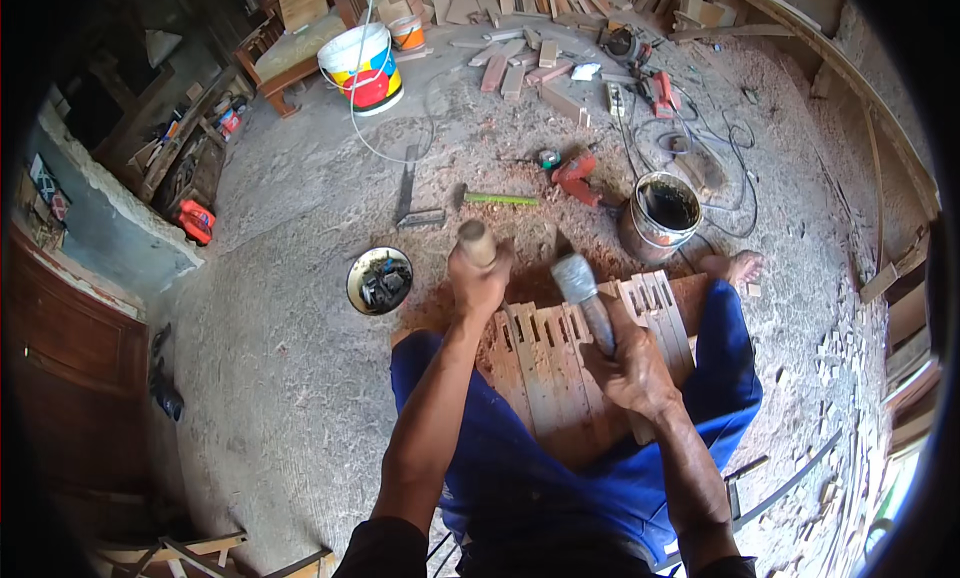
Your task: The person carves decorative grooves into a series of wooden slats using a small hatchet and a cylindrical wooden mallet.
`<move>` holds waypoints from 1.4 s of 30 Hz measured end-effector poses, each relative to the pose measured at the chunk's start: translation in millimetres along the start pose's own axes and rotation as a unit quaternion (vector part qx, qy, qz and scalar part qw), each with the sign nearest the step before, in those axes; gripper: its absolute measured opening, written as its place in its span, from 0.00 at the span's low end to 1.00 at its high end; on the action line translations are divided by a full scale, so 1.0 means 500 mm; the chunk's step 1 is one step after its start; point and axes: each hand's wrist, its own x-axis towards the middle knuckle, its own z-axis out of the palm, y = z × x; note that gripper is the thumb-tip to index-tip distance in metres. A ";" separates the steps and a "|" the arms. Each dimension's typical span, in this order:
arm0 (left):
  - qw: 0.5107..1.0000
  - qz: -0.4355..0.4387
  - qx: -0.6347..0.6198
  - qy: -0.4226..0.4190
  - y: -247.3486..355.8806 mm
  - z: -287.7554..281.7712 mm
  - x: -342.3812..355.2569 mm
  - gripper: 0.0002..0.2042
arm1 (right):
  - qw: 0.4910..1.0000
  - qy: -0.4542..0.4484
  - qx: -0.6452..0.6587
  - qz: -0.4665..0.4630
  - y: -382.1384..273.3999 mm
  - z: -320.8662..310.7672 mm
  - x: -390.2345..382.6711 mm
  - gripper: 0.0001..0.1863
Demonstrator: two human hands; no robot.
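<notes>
My left hand [480,281] is wrapped round the wooden handle of a chisel [476,242], held upright over the far left part of the boards. Its blade is mostly hidden below the fist. In my right hand [637,371] is a hammer [574,277] with a worn metal head, tilted above the boards and apart from the chisel. Several boards [557,393] lie side by side between my legs, with rows of slots cut near their far ends. Wood chips are scattered on them. My bare foot [738,267] shows at the right.
A bowl of dark bits [380,281] stands left of the boards, a bucket with dark contents [662,216] at far right. Beyond lie a square [408,193], a green spirit level [500,199], a red tool [577,179] and cables [740,148]. Farther back are a multicoloured bucket [362,70] and offcuts.
</notes>
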 end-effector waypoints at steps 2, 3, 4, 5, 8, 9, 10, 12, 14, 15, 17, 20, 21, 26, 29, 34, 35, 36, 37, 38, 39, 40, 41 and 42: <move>0.999 0.000 0.040 -0.035 0.039 0.008 0.008 0.08 | 0.999 0.017 0.033 0.016 -0.003 0.003 -0.006 0.28; 0.998 0.011 0.045 -0.034 0.027 0.014 0.000 0.08 | 0.999 0.012 0.031 0.021 -0.002 0.000 -0.007 0.28; 0.998 0.020 0.051 -0.033 0.011 0.019 -0.010 0.08 | 0.999 0.006 0.029 0.026 0.000 -0.002 -0.009 0.28; 0.997 0.030 0.058 -0.034 -0.002 0.024 -0.020 0.09 | 0.999 0.001 0.029 0.031 0.004 -0.004 -0.010 0.27; 0.994 0.041 0.096 -0.039 -0.019 0.028 -0.025 0.08 | 0.999 0.005 0.047 0.021 0.030 0.008 -0.012 0.27; 0.993 0.040 0.106 -0.041 -0.021 0.027 -0.029 0.08 | 0.999 0.004 0.048 0.024 0.031 0.011 -0.012 0.27; 0.993 0.036 0.103 -0.046 -0.024 0.026 -0.031 0.08 | 0.998 0.003 0.048 0.028 0.031 0.014 -0.012 0.26; 0.994 0.028 0.095 -0.055 -0.029 0.024 -0.032 0.08 | 0.998 -0.005 0.046 0.037 0.033 0.020 -0.012 0.28; 0.993 0.022 0.101 -0.056 -0.032 0.020 -0.029 0.08 | 0.998 -0.018 0.039 0.049 0.038 0.026 -0.012 0.31; 0.993 0.020 0.103 -0.057 -0.036 0.019 -0.028 0.08 | 0.997 -0.026 0.039 0.058 0.038 0.026 -0.011 0.32; 0.990 0.043 0.127 -0.042 -0.043 0.020 -0.027 0.07 | 0.995 -0.042 0.040 0.077 0.038 0.027 -0.011 0.32; 0.987 0.061 0.140 -0.051 -0.044 0.032 -0.024 0.07 | 1.000 -0.013 0.013 0.005 0.045 0.022 -0.012 0.32; 0.986 0.063 0.147 -0.056 -0.047 0.028 -0.027 0.07 | 1.000 -0.015 0.018 -0.001 0.033 0.018 -0.006 0.30; 0.987 0.093 0.100 -0.086 -0.045 0.032 -0.060 0.10 | 0.998 0.002 -0.017 -0.058 -0.083 -0.043 0.032 0.26; 0.986 0.094 0.079 -0.110 -0.040 0.040 -0.069 0.13 | 0.972 -0.046 -0.198 -0.115 -0.044 -0.037 0.062 0.29; 0.996 0.029 -0.055 -0.067 -0.113 -0.004 -0.085 0.11 | 0.957 -0.070 -0.206 -0.190 -0.026 -0.020 0.085 0.27; 0.983 0.124 0.109 -0.074 -0.085 -0.002 -0.089 0.10 | 0.964 -0.059 -0.189 -0.177 -0.055 -0.048 0.075 0.26; 0.988 0.130 0.079 -0.036 -0.052 -0.008 -0.090 0.08 | 0.969 -0.056 -0.161 -0.180 -0.083 -0.054 0.076 0.24; 0.990 0.102 0.089 -0.036 -0.050 -0.004 -0.099 0.07 | 0.976 -0.058 -0.135 -0.158 -0.091 -0.054 0.071 0.22; 0.992 0.074 0.099 -0.036 -0.050 0.000 -0.104 0.07 | 0.983 -0.060 -0.110 -0.135 -0.098 -0.053 0.067 0.20; 0.992 0.052 0.113 -0.034 -0.048 -0.003 -0.100 0.06 | 0.988 -0.061 -0.082 -0.119 -0.110 -0.052 0.067 0.19; 0.988 0.092 0.121 -0.034 -0.058 -0.005 -0.095 0.06 | 0.991 -0.061 -0.054 -0.103 -0.120 -0.050 0.067 0.17; 0.983 0.123 0.127 -0.052 -0.061 -0.010 -0.094 0.06 | 0.994 -0.061 -0.027 -0.087 -0.127 -0.048 0.066 0.16; 0.976 0.156 0.135 -0.070 -0.060 -0.012 -0.088 0.06 | 0.965 -0.081 -0.214 -0.131 -0.101 -0.030 0.074 0.17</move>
